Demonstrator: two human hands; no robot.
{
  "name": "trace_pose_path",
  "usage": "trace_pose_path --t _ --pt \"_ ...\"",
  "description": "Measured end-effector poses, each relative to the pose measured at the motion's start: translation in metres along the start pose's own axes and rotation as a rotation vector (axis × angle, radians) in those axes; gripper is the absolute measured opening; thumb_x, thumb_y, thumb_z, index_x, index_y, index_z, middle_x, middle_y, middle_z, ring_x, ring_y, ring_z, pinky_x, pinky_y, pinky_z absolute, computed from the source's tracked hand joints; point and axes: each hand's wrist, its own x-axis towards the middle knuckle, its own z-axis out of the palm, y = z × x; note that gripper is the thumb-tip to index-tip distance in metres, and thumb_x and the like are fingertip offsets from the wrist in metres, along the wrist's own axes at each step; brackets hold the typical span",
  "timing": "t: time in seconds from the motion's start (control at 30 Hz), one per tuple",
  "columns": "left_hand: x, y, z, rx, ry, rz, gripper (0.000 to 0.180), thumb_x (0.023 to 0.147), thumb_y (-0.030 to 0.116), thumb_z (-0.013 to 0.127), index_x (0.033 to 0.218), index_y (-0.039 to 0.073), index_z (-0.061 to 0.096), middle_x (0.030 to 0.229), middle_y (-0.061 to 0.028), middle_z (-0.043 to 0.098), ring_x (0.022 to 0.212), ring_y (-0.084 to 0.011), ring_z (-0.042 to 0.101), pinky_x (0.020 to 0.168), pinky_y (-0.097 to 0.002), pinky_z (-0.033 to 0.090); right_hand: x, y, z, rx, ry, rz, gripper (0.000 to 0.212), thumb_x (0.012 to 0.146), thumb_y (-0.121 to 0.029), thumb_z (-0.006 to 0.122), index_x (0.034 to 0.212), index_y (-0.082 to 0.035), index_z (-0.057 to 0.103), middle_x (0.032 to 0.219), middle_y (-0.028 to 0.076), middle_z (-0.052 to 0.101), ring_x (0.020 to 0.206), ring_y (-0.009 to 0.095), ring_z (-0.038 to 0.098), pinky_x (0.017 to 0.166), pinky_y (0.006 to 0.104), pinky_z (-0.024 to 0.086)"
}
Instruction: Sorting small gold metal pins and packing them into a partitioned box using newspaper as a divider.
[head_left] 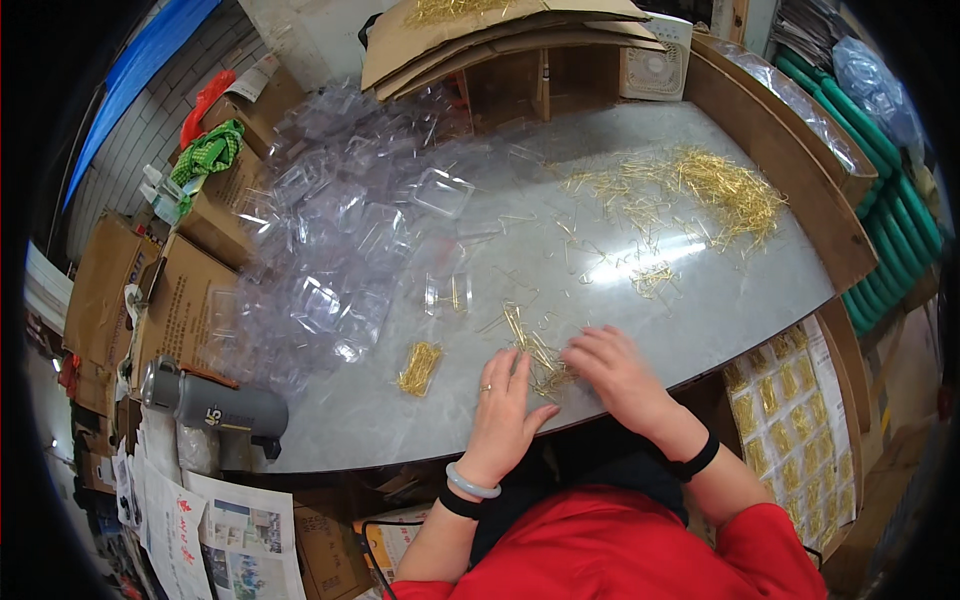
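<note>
Smooth grey bench (740, 300), front edge: open left hand (503, 412) and curled right hand (622, 382) seem to gather bent gold wires (537, 352); next needs pinching. Can't tell right's hold.

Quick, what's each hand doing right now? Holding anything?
Left hand: open, at the small pile of gold wires; no grip visible.
Right hand: open, palm down, fingers beside the same pile; no grip visible.

Worktop (690, 330), from centre: case heap (330, 230) 10 o'clock | pin pile (735, 195) 2 o'clock | filled case (419, 369) 8 o'clock, flask (215, 400) beyond | pin cluster (537, 350) 6 o'clock | fan (656, 70) 1 o'clock
</note>
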Motion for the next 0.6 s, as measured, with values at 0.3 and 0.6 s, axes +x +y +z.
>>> trace_pose_path --t 0.3,0.6 --pt "0.013 0.004 0.004 0.078 -0.101 0.117 0.074 0.084 0.025 0.073 0.143 -0.002 0.038 0.144 -0.0212 0.042 0.137 -0.0407 0.035 0.116 -0.0509 0.025 -0.002 0.001 0.007 -0.053 0.018 0.134 0.030 0.078 -0.018 0.074 0.107 -0.009 0.066 0.105 0.006 0.061 0.098 0.027 0.056 0.088 0.0395 0.046" --pt "0.006 0.004 0.011 -0.004 -0.031 0.098 0.065 0.087 0.026 0.070 0.140 -0.001 0.042 0.142 -0.0199 0.043 0.134 -0.0404 0.038 0.115 -0.0538 0.025 0.013 0.013 -0.001 0.120 0.089 0.202 0.030 0.086 -0.020 0.069 0.113 -0.007 0.064 0.115 0.010 0.061 0.105 0.030 0.056 0.089 0.0401 0.046"
